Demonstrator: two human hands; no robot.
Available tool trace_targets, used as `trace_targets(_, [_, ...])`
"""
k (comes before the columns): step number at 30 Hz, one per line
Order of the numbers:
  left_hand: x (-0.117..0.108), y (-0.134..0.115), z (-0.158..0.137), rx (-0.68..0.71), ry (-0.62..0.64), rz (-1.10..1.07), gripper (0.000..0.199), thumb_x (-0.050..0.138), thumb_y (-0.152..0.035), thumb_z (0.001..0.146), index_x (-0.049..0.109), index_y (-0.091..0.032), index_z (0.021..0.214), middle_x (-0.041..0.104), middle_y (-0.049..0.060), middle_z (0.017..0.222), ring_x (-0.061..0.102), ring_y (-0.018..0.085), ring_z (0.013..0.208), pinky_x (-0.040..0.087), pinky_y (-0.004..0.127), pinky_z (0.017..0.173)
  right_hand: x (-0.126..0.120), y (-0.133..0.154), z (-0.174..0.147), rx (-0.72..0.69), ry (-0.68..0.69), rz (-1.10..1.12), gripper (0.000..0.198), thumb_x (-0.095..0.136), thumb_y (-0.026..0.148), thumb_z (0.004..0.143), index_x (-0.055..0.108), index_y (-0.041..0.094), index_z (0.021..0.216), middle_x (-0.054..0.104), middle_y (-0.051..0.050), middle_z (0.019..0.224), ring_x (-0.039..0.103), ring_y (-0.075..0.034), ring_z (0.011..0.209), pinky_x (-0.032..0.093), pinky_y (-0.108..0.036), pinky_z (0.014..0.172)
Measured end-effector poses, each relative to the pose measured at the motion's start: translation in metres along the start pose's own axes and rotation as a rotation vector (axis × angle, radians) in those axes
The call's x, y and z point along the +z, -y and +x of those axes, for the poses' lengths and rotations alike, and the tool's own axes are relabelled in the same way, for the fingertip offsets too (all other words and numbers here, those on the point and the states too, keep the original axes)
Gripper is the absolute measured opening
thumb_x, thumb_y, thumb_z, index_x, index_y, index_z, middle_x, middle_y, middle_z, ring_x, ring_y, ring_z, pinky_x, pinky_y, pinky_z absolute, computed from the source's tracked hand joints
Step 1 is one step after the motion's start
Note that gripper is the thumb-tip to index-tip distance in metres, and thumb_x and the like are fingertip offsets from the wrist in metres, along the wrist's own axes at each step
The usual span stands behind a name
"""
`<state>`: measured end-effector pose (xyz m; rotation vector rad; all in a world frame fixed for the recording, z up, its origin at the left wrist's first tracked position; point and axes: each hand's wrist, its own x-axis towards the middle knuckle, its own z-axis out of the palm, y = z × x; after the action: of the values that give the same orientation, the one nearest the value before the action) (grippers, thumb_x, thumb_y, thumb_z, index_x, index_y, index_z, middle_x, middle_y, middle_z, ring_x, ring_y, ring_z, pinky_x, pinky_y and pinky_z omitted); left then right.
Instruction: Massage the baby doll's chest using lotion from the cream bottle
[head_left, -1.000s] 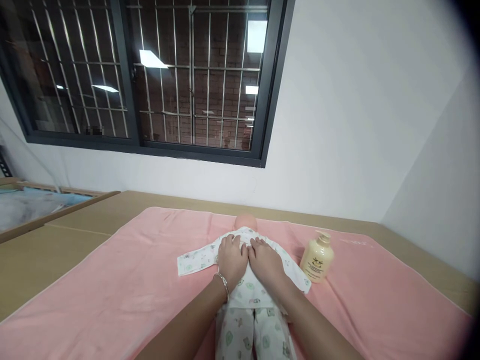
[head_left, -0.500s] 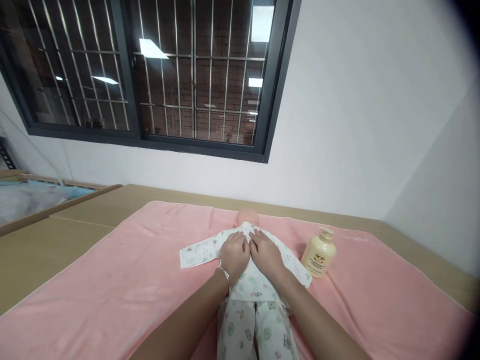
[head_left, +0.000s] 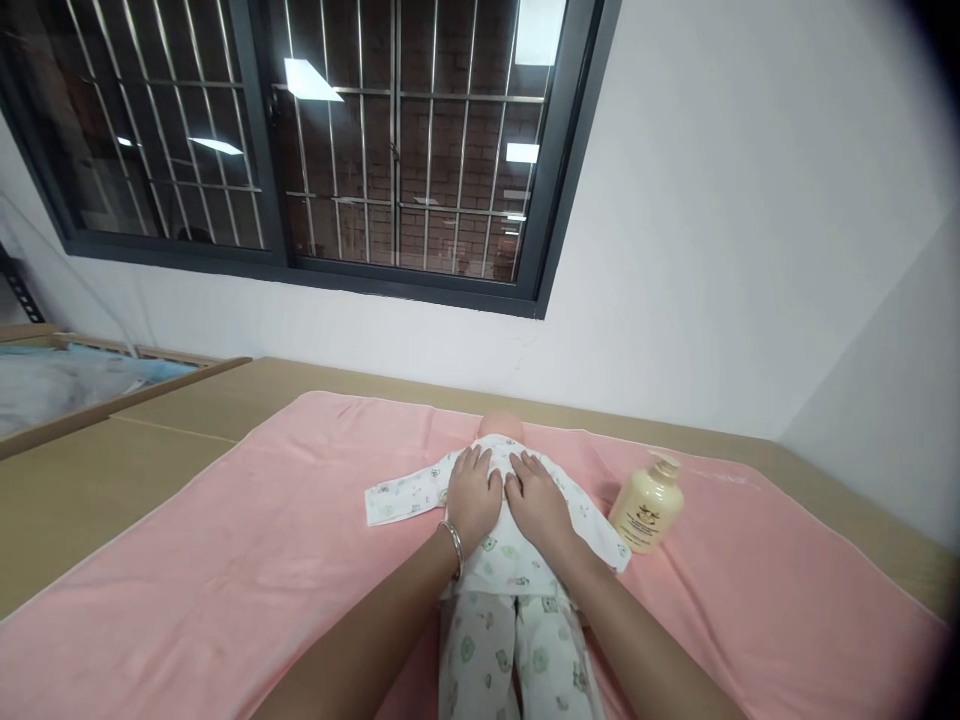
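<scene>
A baby doll (head_left: 510,565) in a white printed top and trousers lies on a pink blanket (head_left: 247,560), its head pointing away from me. My left hand (head_left: 474,498) rests flat on the left side of the doll's upper torso, fingers stretched out, a silver bangle at the wrist. My right hand (head_left: 537,505) lies flat on the right side of the chest area, fingers extended. The hands are side by side, with a narrow gap between them. Only the rounded top of the doll's head shows. Both sleeves spread out sideways.
To the doll's right stands a pale yellow pump bottle (head_left: 646,505), close to the sleeve end. The blanket covers a tan tabletop (head_left: 150,450). A wooden-edged bin (head_left: 82,385) with plastic-wrapped items is at the left. Behind are a white wall and a dark-framed barred window (head_left: 412,280).
My hands have slid slightly apart on the doll's torso, and the fingers are a little more spread. The view has shifted slightly; the bottle stays beside the sleeve.
</scene>
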<state>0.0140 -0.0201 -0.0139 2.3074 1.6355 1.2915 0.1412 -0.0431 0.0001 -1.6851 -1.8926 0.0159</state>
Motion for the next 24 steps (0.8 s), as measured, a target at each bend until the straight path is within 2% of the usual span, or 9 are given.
trace_targets(5, [0.001,0.005,0.0,0.103,-0.004,-0.099,0.041,0.04,-0.01,0.084,0.064,-0.015,0.116,0.061,0.01,0.128,0.051,0.024,0.122,0.04,0.044,0.109,0.002,-0.012,0.005,-0.191,0.029,0.013,0.047,0.035,0.023,0.094,0.047,0.014,0.139,0.042,-0.012,0.146,0.033,-0.026,0.138,0.026,-0.046,0.114])
trace_targets(8, [0.001,0.005,-0.002,0.151,-0.048,-0.118,0.041,0.041,-0.007,0.08,0.067,-0.017,0.109,0.065,0.008,0.122,0.054,0.023,0.118,0.043,0.044,0.106,-0.002,-0.012,0.006,-0.248,0.009,-0.007,0.045,0.037,0.021,0.093,0.052,0.015,0.135,0.045,-0.01,0.144,0.038,-0.024,0.135,0.028,-0.043,0.113])
trace_targets(13, [-0.002,0.001,-0.004,0.159,-0.127,-0.069,0.033,0.045,-0.008,0.079,0.07,-0.018,0.097,0.07,0.008,0.106,0.059,0.023,0.104,0.048,0.044,0.097,-0.006,-0.002,-0.001,-0.174,-0.081,-0.086,0.035,0.041,0.023,0.091,0.065,0.022,0.117,0.059,-0.007,0.13,0.05,-0.021,0.124,0.04,-0.034,0.103])
trace_targets(16, [-0.004,-0.002,-0.006,0.148,-0.14,-0.02,0.031,0.046,-0.008,0.078,0.07,-0.019,0.095,0.07,0.007,0.106,0.06,0.024,0.102,0.049,0.044,0.095,-0.008,0.004,-0.006,-0.117,-0.096,-0.135,0.032,0.042,0.027,0.092,0.067,0.025,0.112,0.062,-0.006,0.126,0.054,-0.021,0.12,0.045,-0.032,0.094])
trace_targets(20, [-0.005,-0.003,-0.006,0.116,-0.148,0.019,0.029,0.047,-0.009,0.079,0.069,-0.017,0.096,0.069,0.009,0.108,0.059,0.024,0.103,0.047,0.043,0.096,-0.01,0.01,-0.009,-0.068,-0.092,-0.166,0.03,0.041,0.028,0.093,0.069,0.024,0.103,0.064,-0.007,0.122,0.057,-0.021,0.115,0.046,-0.031,0.088])
trace_targets(24, [-0.005,-0.004,-0.006,0.058,-0.144,0.038,0.031,0.046,-0.012,0.081,0.068,-0.016,0.103,0.068,0.009,0.11,0.057,0.025,0.106,0.047,0.041,0.097,-0.012,0.012,-0.008,-0.038,-0.086,-0.14,0.028,0.042,0.027,0.092,0.068,0.023,0.1,0.064,-0.007,0.121,0.056,-0.022,0.116,0.045,-0.03,0.089])
